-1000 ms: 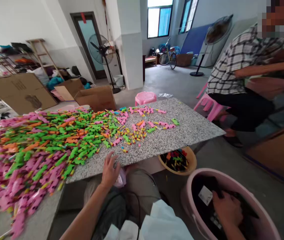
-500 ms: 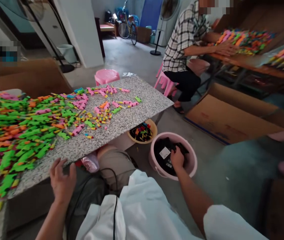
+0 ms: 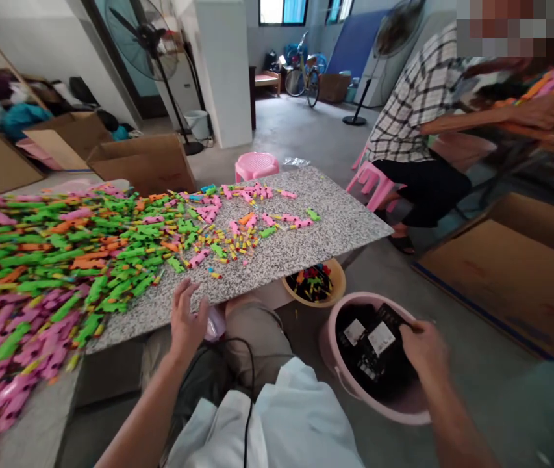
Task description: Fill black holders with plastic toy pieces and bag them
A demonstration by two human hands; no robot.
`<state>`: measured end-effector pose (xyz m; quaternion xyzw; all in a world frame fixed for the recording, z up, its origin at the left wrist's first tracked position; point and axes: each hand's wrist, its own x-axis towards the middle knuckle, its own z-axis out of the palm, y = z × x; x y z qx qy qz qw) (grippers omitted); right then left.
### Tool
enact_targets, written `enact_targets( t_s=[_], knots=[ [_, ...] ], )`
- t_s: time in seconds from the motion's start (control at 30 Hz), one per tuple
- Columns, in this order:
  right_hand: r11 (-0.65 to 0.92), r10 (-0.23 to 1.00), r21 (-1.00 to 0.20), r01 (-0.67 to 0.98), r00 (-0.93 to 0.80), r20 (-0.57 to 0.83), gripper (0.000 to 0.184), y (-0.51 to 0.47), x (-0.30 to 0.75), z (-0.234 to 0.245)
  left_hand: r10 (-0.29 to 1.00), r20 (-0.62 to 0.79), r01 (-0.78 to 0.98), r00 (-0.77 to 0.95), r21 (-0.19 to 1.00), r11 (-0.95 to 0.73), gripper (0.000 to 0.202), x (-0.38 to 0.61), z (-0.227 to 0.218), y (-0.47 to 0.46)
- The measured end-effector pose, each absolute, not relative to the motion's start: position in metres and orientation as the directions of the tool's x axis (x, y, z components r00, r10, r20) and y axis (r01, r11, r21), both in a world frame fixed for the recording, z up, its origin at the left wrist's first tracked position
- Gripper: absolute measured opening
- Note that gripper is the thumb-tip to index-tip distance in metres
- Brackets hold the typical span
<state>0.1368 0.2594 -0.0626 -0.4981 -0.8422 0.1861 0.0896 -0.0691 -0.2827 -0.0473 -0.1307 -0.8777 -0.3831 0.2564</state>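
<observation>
My right hand pinches the edge of a flat black piece with a white label, held tilted over the pink bucket. More black pieces lie in the bucket, one with a white label and another with small pale marks. What these black pieces are, I cannot make out. Beside the front edge of the speckled table, my left hand is raised with fingers apart, holding nothing. Behind it on the tabletop spreads a heap of small green, pink and orange plastic toy pieces with yellow ends.
Under the table is a yellow basin with coloured and black parts. Beyond the table stands a pink stool. To the right, a person in a checked shirt sits handling coloured pieces, near a large cardboard box.
The view has swung left. My right hand has drawn a labelled black piece up from inside the bucket toward its right rim. My left hand stays open near the table edge.
</observation>
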Motion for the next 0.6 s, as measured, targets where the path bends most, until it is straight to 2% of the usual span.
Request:
enact_targets(
  t_s=[0.1,0.17,0.2,0.27,0.33,0.4,0.5,0.6],
  knots=[
    [0.504,0.847,-0.529,0.683,-0.511,0.146,0.034,0.237,0.123,-0.021,0.017,0.467,0.384,-0.884,0.704,0.597,0.034,-0.063,-0.042,-0.278],
    [0.619,0.761,-0.625,0.476,-0.559,0.328,0.035,0.206,0.108,0.006,-0.008,0.311,0.274,-0.950,0.848,0.453,0.036,-0.057,-0.036,-0.271],
    [0.697,0.677,-0.631,0.340,-0.602,0.423,0.034,0.186,0.099,0.017,-0.009,0.203,0.187,-0.979,0.922,0.339,0.039,-0.053,-0.032,-0.266],
    [0.843,0.412,-0.537,0.024,-0.670,0.618,0.024,0.140,0.079,0.036,0.048,-0.023,-0.021,-0.999,0.998,0.059,0.048,-0.046,-0.023,-0.256],
    [0.862,0.085,-0.394,-0.317,-0.677,0.731,0.017,0.093,0.060,0.045,0.180,-0.197,-0.231,-0.964,0.954,-0.192,0.058,-0.038,-0.012,-0.248],
    [0.767,-0.146,-0.316,-0.559,-0.631,0.762,0.028,0.051,0.046,0.046,0.328,-0.299,-0.408,-0.896,0.846,-0.342,0.068,-0.031,-0.001,-0.245],
    [0.592,-0.342,-0.307,-0.745,-0.577,0.742,0.045,0.001,0.038,0.037,0.463,-0.344,-0.543,-0.817,0.729,-0.417,0.073,-0.022,0.013,-0.250],
    [0.477,-0.475,-0.343,-0.809,-0.566,0.674,0.049,-0.030,0.039,0.022,0.394,-0.341,-0.497,-0.854,0.759,-0.421,0.057,-0.016,0.015,-0.265]
  ],
)
